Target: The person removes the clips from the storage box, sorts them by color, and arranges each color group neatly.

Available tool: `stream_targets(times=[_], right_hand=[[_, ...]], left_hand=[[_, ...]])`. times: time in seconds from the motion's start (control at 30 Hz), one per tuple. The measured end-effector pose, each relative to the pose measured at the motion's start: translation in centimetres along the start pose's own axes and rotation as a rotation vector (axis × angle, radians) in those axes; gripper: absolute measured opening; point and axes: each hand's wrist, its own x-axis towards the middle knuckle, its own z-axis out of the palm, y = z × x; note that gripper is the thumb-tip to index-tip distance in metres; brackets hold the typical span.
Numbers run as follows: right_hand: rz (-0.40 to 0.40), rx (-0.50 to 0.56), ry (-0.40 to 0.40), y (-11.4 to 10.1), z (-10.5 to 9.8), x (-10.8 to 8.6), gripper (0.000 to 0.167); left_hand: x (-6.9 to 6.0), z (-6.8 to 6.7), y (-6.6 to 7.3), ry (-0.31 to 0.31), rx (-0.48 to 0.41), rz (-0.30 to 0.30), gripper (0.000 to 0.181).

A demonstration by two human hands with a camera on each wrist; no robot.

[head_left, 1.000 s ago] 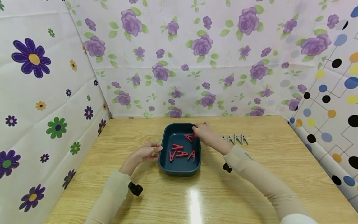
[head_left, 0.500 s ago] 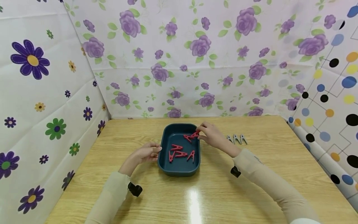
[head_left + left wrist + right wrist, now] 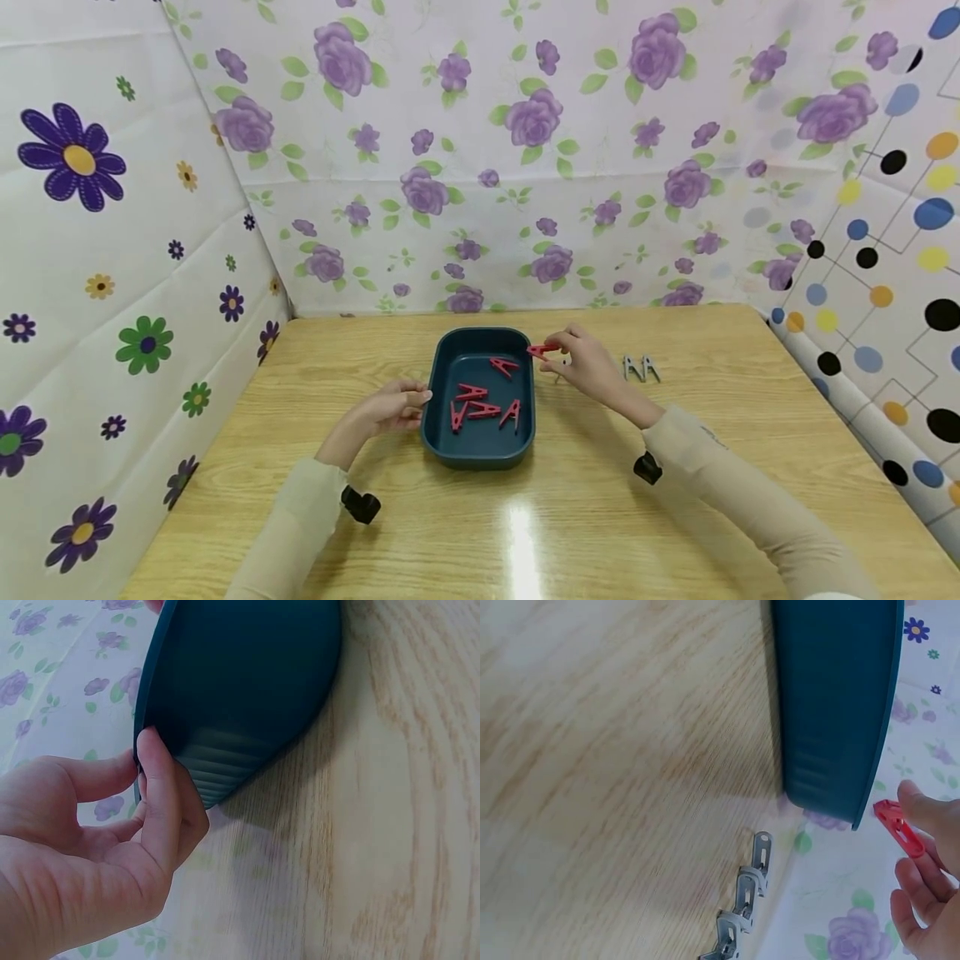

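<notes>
R hand [image 3: 588, 365] has shifted outward, from over the blue box's [image 3: 478, 462] far R corner 1 s ago to just outside the R rim now. Its red peg [image 3: 539, 351], overlapping another red peg [image 3: 498, 364] inside 0.5 s ago, is now apart from it, up at the rim; can't tell if touching. R sleeve [image 3: 720, 483] & blk wrist cam [image 3: 647, 468] also moved R. Fewer gray pegs [image 3: 648, 363] visible R of the hand: 4 (1 partly hidden), then 3, now 2.

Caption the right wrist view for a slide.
The right hand pinches a red clothespin beside a teal bin, gray clothespins on the table.
</notes>
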Motion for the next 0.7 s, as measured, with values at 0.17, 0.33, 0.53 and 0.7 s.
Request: stream_targets(times=[0.17,0.33,0.53,0.7], right_hand=[[0.028,-0.007,0.052,0.0,-0.2,-0.4,0.032],[0.064,-0.019,0.077,0.3,-0.4,-1.1,0.032],[0.085,-0.026,0.084,0.6,-0.5,-1.9,0.030],[0.093,-0.041,0.079,0.9,-0.6,-2.5,0.030]], left_hand=[[0.0,0.1,0.0,0.012,-0.005,-0.001,0.029],[-0.1,0.1,0.1,0.003,-0.001,0.004,0.031],[0.1,0.0,0.0,0.003,-0.001,-0.001,0.033],[0.0,0.1,0.0,0.014,0.003,-0.001,0.034]])
